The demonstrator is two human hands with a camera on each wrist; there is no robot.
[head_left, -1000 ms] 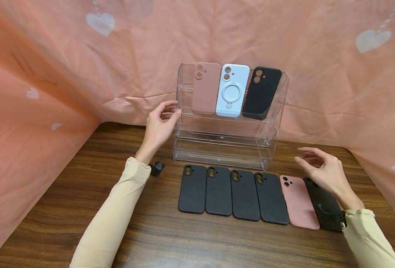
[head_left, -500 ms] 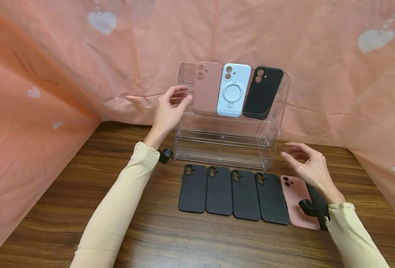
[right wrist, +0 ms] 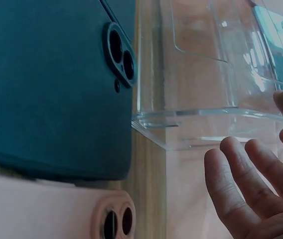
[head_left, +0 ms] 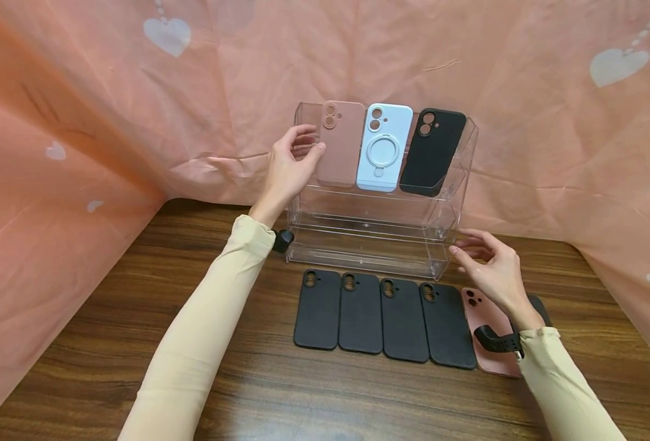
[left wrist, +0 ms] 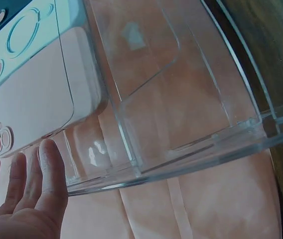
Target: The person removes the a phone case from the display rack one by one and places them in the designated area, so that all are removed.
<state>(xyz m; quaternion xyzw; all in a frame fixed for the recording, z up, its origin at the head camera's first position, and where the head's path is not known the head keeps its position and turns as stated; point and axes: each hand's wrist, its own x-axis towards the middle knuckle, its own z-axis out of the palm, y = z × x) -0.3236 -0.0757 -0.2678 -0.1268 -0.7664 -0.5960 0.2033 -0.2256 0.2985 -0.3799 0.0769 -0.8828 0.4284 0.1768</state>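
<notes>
A clear acrylic stepped display stand (head_left: 358, 264) holds three phone cases on its top tier: a pink case (head_left: 340, 156), a pale blue one with a ring (head_left: 373, 174) and a black one (head_left: 435, 153). My left hand (head_left: 291, 165) is beside the pink case, fingertips right at its left edge. In the left wrist view those fingers (left wrist: 54, 174) are extended and grip nothing. Low at the stand's right side, my right hand (head_left: 495, 269) has its fingers loosely bent, thumb apart, with nothing in them. The right wrist view shows its fingertips (right wrist: 216, 169) near the clear side panel (right wrist: 196, 74).
In front of the stand, several black phone cases (head_left: 360, 318) lie in a row on the wooden table (head_left: 302, 392). A pink case (head_left: 476, 315) and another black case (head_left: 538, 306) at the right end are partly covered by my right arm. Pink cloth (head_left: 247, 73) hangs behind.
My left hand has moved up and right along the stand to the pink case's edge. My right hand has moved left to the stand's lower right side. The cases stay put.
</notes>
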